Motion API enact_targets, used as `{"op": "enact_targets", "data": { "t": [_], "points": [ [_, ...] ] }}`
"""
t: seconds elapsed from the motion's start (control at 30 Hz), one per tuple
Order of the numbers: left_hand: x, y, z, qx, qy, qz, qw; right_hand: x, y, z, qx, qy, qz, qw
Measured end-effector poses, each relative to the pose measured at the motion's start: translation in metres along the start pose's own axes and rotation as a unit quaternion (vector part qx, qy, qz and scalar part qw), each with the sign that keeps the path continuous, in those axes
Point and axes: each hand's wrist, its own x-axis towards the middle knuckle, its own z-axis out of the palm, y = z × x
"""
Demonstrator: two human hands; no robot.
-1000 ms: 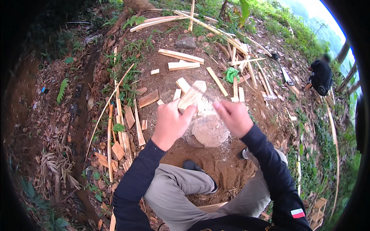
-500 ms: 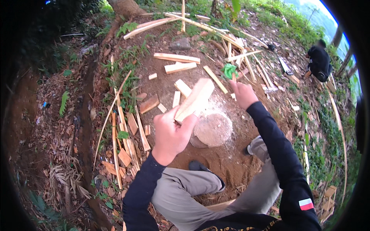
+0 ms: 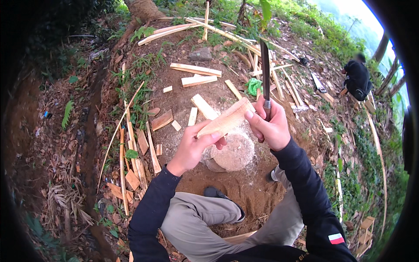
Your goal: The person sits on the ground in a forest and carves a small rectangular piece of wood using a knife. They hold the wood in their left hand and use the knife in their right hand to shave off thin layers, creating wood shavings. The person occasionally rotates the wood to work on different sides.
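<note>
Since half a second back: right hand [image 3: 271, 126] pulled in from over the scrap pile toward the body, now with a long dark blade [image 3: 264, 72] raised upright; wooden slat [image 3: 227, 121] swung from pointing up-right to lying nearly level between the hands.

Left hand [image 3: 192, 146] wrapped around the near end of the slat, fingers curled over the top edge, thumb underneath; firm grip. Right hand closed around the knife handle, blade tip pointing away toward the far sticks; thumb pressed on the far end of the slat, so touching both tool and wood. Slat held in the air, just above the pale round stone [image 3: 233, 153] set in the dirt in front of the knees; not resting on it as far as visible.

Judged step: positioning the workpiece before a cut or split; blade not yet on the wood. Next move likely calls for steadying the slat, possibly down on the stone, keeping left fingers clear of the blade line, then bringing the edge down along the grain.

Around: cut boards [image 3: 195, 70] and chips scattered on bare earth beyond the stone; green rag-like bundle [image 3: 253, 86] further out; another person [image 3: 358, 78] in dark clothes crouched well apart at upper right.
</note>
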Motion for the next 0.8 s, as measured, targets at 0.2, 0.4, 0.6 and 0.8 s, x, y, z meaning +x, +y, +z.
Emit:
{"op": "enact_targets", "data": {
  "t": [0.2, 0.4, 0.6, 0.8],
  "points": [
    [0.009, -0.005, 0.006, 0.163, 0.092, 0.181, 0.965, -0.005, 0.001, -0.003, -0.086, 0.035, -0.066, 0.993],
    [0.004, 0.021, 0.014, 0.366, 0.063, 0.338, 0.865, -0.012, -0.004, 0.002, -0.11, -0.003, -0.128, 0.986],
    [0.002, 0.02, 0.011, 0.357, 0.063, 0.354, 0.862, -0.018, -0.011, 0.004, -0.155, -0.005, -0.1, 0.983],
    [0.004, 0.018, 0.011, 0.348, 0.063, 0.374, 0.857, -0.014, -0.005, 0.003, -0.204, -0.005, -0.154, 0.967]
  ]
}}
